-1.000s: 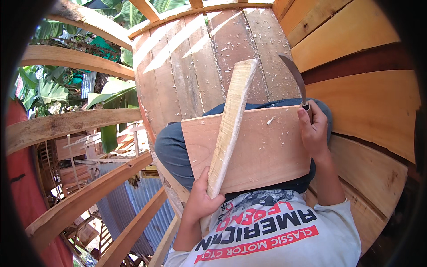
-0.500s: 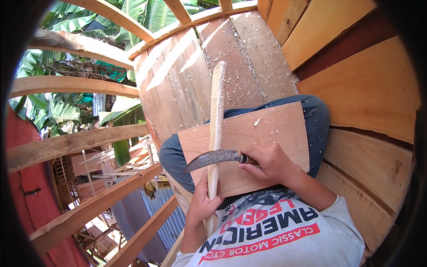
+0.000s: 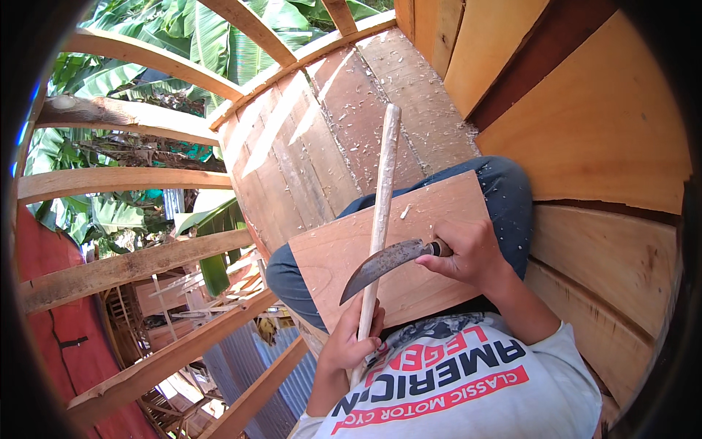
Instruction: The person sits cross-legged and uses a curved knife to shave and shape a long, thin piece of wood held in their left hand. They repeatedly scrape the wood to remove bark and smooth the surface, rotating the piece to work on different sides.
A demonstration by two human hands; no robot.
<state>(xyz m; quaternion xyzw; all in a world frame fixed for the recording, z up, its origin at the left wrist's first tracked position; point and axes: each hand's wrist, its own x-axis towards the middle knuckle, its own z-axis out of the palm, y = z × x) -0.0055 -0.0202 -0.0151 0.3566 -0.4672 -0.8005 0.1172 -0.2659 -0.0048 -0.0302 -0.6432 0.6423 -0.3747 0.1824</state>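
My left hand (image 3: 354, 338) is wrapped round the lower part of a pale whittled wooden stick (image 3: 383, 183), whose far end points away over the floor. In my right hand (image 3: 466, 252) is the dark handle of a knife (image 3: 382, 265) with a broad, curved, rust-spotted blade. The blade lies across the stick just above my left hand, its tip pointing left and toward me. Beneath both is a flat wooden board (image 3: 431, 212) resting on my crossed legs, with a few shavings on it. The stick's near end is hidden by my left hand and shirt.
Wood shavings lie scattered over the plank floor (image 3: 292, 146). At the right rises a wall of wooden boards (image 3: 585, 124). Open wooden rails (image 3: 131, 181) run along the left, with banana leaves, a red cloth (image 3: 66, 322) and corrugated metal sheets beyond them.
The stick's far end has swung to the right. My right hand has moved right and slightly away from me, and the knife blade is now tilted more steeply across the stick.
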